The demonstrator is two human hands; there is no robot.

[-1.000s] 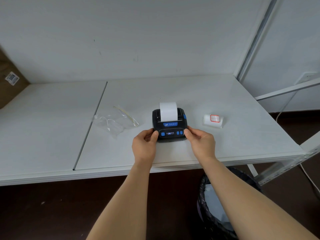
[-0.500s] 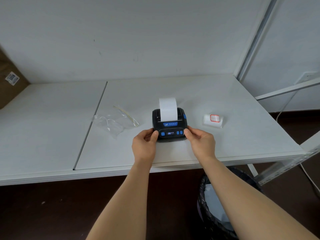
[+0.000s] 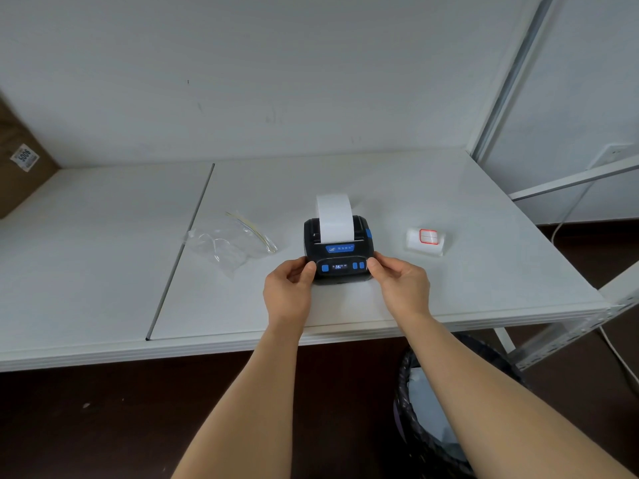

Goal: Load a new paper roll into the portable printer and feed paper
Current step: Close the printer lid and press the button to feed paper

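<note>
So your left hand [image 3: 288,292] and right hand [image 3: 403,288] pinch the printer [image 3: 339,250] sides mid-frame, paper strip [image 3: 334,217] sticking up, bare bench [image 3: 345,309] edge just below.

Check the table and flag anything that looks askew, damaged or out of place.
Nothing is damaged or spilled. The paper strip stands straight out of the printer, which both hands square up. The only loose items are a crumpled empty plastic bag to its left and a small wrapped packet to its right.

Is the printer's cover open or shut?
Shut: the printer lid lies flat, paper strip rising from its slot.
</note>
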